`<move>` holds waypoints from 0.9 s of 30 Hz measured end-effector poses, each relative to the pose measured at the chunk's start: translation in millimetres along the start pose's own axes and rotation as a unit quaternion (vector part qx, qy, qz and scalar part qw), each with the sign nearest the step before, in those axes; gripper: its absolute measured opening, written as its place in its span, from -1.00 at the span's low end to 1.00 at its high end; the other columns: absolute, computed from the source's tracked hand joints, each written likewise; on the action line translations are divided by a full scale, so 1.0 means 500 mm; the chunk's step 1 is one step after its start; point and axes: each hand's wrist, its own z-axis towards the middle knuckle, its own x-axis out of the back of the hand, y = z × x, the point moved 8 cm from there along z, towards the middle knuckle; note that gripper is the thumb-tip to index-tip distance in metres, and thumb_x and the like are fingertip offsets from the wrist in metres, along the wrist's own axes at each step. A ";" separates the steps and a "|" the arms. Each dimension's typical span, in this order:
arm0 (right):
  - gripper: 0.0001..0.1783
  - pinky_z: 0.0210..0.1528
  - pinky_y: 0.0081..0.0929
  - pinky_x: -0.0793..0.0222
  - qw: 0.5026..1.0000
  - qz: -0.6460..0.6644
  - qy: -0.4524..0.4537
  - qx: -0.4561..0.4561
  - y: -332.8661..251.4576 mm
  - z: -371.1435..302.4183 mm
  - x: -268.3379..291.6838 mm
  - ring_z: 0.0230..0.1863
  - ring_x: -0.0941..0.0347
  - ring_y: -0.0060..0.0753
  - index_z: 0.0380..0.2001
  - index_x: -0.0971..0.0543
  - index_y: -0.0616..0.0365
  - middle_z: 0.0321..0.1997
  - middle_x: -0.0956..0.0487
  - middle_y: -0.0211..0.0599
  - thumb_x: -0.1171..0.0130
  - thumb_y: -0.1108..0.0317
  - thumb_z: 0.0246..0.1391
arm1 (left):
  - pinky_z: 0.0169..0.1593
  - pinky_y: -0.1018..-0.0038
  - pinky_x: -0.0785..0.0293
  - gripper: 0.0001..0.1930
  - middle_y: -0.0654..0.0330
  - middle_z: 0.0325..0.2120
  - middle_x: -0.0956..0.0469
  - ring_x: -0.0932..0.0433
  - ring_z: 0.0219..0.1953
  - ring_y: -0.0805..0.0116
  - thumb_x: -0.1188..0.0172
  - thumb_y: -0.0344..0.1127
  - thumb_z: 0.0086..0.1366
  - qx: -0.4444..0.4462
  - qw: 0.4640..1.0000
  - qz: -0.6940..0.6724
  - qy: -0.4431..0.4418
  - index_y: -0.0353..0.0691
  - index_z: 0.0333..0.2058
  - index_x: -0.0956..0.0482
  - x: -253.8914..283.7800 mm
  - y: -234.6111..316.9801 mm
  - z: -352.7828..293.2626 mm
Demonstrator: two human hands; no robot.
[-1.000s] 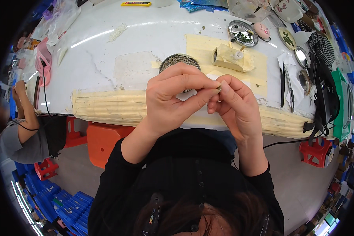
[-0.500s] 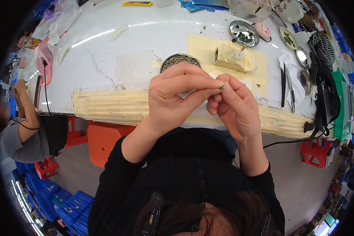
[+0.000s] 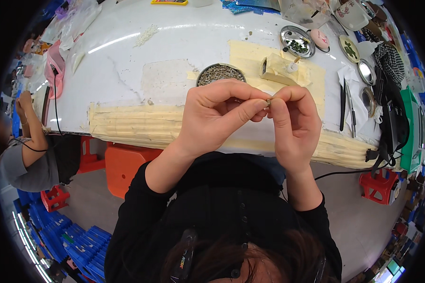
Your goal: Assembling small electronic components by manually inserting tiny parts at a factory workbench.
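Observation:
Thumb and forefinger of my left hand (image 3: pixel 215 113) are pinched on a tiny brownish-gold piece (image 3: pixel 268 102), too small to name. My right hand (image 3: pixel 295 125) pinches the same piece from the other side, so the fingertips of both hands nearly meet. Both hands are held above the table's near edge. Just beyond my left hand lies a round dish (image 3: pixel 220 73) full of small greyish-brown bits, its near side hidden by my fingers. Behind my right hand stands a block wrapped in cream tape (image 3: pixel 278 69), with a small white bottle (image 3: pixel 292 69) at it.
Cream tape (image 3: pixel 132 125) covers the table's front edge. At right lie tweezers (image 3: pixel 342 106), a white tissue (image 3: pixel 356 108) and a metal dish of dark green pieces (image 3: pixel 297 41). An orange stool (image 3: pixel 123 170) stands below. Another person (image 3: pixel 28 155) sits at the far left.
My right hand has turned, with its fingers more upright and its forefinger curled over at the piece. Both hands have shifted slightly to the right, still pinching the piece. The view has moved a little.

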 end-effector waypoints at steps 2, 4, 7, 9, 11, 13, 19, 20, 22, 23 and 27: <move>-0.88 -0.35 -0.62 -0.35 0.989 -0.109 -0.010 0.097 -0.024 0.000 -0.002 -0.42 -0.39 -0.55 -0.36 -0.45 0.26 -0.41 -0.48 -0.33 -0.21 0.56 0.08 | -0.30 0.56 -0.57 -0.86 0.06 -0.37 -0.60 -0.60 -0.39 0.40 -0.18 -0.60 0.24 -0.012 1.000 -0.015 -0.003 -0.44 -0.22 -0.61 -0.001 0.001 -0.001; -0.88 -0.32 -0.62 -0.36 0.973 -0.172 -0.017 0.150 -0.034 -0.006 -0.008 -0.42 -0.39 -0.57 -0.34 -0.45 0.27 -0.40 -0.48 -0.34 -0.20 0.56 0.10 | -0.30 0.56 -0.57 -0.86 0.06 -0.38 -0.60 -0.60 -0.39 0.41 -0.18 -0.60 0.24 -0.005 1.000 -0.013 -0.006 -0.44 -0.22 -0.61 0.004 -0.002 0.000; -0.89 -0.28 -0.63 -0.39 0.980 -0.148 -0.011 0.132 -0.027 -0.010 -0.009 -0.40 -0.40 -0.60 -0.33 -0.45 0.27 -0.37 -0.49 -0.37 -0.19 0.54 0.13 | -0.29 0.57 -0.57 -0.87 0.07 -0.38 -0.61 -0.60 -0.40 0.42 -0.17 -0.58 0.26 0.003 1.000 -0.019 0.002 -0.43 -0.22 -0.61 0.006 -0.003 0.000; -0.89 -0.27 -0.63 -0.40 0.996 -0.057 0.007 0.073 -0.010 -0.012 -0.006 -0.37 -0.41 -0.62 -0.34 -0.45 0.27 -0.36 -0.49 -0.38 -0.19 0.53 0.14 | -0.29 0.57 -0.57 -0.87 0.07 -0.37 -0.61 -0.60 -0.40 0.42 -0.17 -0.56 0.27 0.005 1.000 -0.014 0.006 -0.44 -0.22 -0.60 0.005 0.000 -0.001; -0.90 -0.26 -0.63 -0.41 0.994 -0.068 0.009 0.083 -0.010 -0.012 -0.003 -0.36 -0.43 -0.61 -0.33 -0.47 0.28 -0.35 -0.50 -0.36 -0.19 0.53 0.14 | -0.30 0.58 -0.58 -0.87 0.07 -0.36 -0.62 -0.60 -0.40 0.43 -0.16 -0.54 0.29 0.004 1.000 0.003 0.005 -0.45 -0.22 -0.59 0.003 0.002 -0.001; -0.90 -0.23 -0.62 -0.43 0.993 -0.076 0.004 0.092 -0.012 -0.010 -0.005 -0.33 -0.46 -0.59 -0.30 -0.48 0.30 -0.33 -0.51 -0.34 -0.19 0.54 0.14 | -0.30 0.58 -0.58 -0.87 0.07 -0.35 -0.62 -0.61 -0.39 0.43 -0.15 -0.53 0.30 -0.007 1.000 0.017 0.012 -0.45 -0.21 -0.58 0.001 0.002 -0.004; -0.82 -0.10 -0.55 -0.49 0.994 -0.051 -0.003 0.096 -0.017 -0.010 -0.005 -0.22 -0.55 -0.49 -0.19 -0.52 0.35 -0.24 -0.60 -0.22 -0.19 0.60 0.11 | -0.29 0.57 -0.60 -0.87 0.08 -0.35 -0.62 -0.61 -0.39 0.44 -0.14 -0.51 0.32 0.010 1.000 -0.016 0.012 -0.44 -0.21 -0.58 0.002 -0.004 -0.003; -0.81 -0.10 -0.54 -0.50 0.993 -0.050 0.006 0.106 -0.021 -0.013 -0.004 -0.21 -0.56 -0.47 -0.20 -0.53 0.35 -0.23 -0.61 -0.20 -0.21 0.62 0.09 | -0.29 0.57 -0.60 -0.87 0.08 -0.35 -0.62 -0.61 -0.39 0.44 -0.14 -0.51 0.32 0.018 0.999 -0.027 0.013 -0.44 -0.22 -0.58 0.002 -0.005 -0.002; -0.80 -0.10 -0.53 -0.50 0.987 -0.071 0.010 0.142 -0.029 -0.014 -0.005 -0.20 -0.58 -0.43 -0.22 -0.55 0.35 -0.23 -0.63 -0.16 -0.23 0.65 0.04 | -0.28 0.57 -0.61 -0.87 0.07 -0.35 -0.62 -0.62 -0.38 0.43 -0.15 -0.50 0.31 0.032 0.998 -0.057 0.014 -0.42 -0.21 -0.58 0.005 -0.011 -0.001; -0.80 -0.11 -0.53 -0.51 0.982 -0.093 0.007 0.167 -0.032 -0.013 -0.006 -0.20 -0.59 -0.40 -0.24 -0.56 0.34 -0.23 -0.64 -0.15 -0.25 0.66 0.01 | -0.28 0.56 -0.61 -0.87 0.07 -0.35 -0.62 -0.62 -0.38 0.42 -0.15 -0.49 0.31 0.039 0.997 -0.071 0.014 -0.41 -0.21 -0.58 0.007 -0.014 -0.001; -0.80 -0.15 -0.52 -0.51 0.974 -0.128 -0.003 0.188 -0.041 -0.009 -0.009 -0.22 -0.60 -0.34 -0.31 -0.59 0.32 -0.21 -0.65 -0.13 -0.28 0.69 -0.07 | -0.24 0.57 -0.62 -0.86 0.07 -0.35 -0.64 -0.63 -0.35 0.44 -0.19 -0.49 0.29 0.089 0.982 -0.168 0.010 -0.41 -0.20 -0.59 0.012 -0.032 -0.001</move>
